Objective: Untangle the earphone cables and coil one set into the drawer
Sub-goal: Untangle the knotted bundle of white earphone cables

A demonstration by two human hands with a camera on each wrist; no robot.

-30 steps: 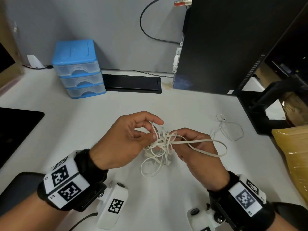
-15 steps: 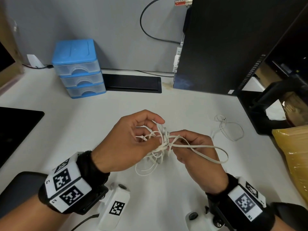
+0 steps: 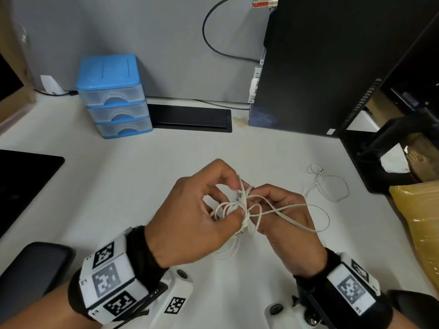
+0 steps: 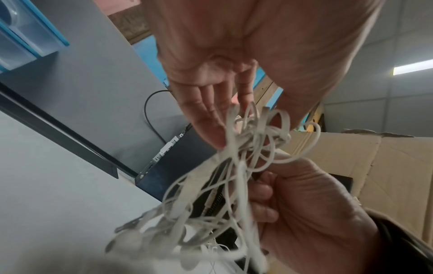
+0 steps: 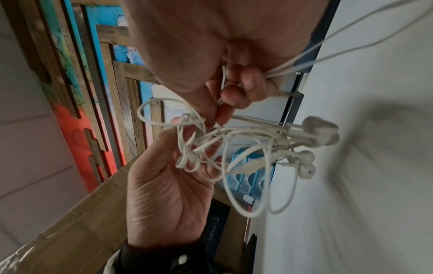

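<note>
Both hands hold the white earphone tangle [image 3: 240, 210] above the counter [image 3: 166, 162], in front of the blue drawer unit [image 3: 114, 96]: the left hand [image 3: 190, 217] has its grip pinching the knot, the right hand [image 3: 285, 224] pinching a long loop trailing rightward. The step is probably best done by loosening strands gently and feeding earbuds [image 5: 316, 137] back through loops, not pulling tight. The thin, flat cables cross densely; a separate white cable [image 3: 327, 184] lies nearby.

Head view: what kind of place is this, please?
Probably an office desk or workstation: a black computer tower stands on the white desk, beside a black cable-port cover and a small blue three-drawer organiser.
</note>
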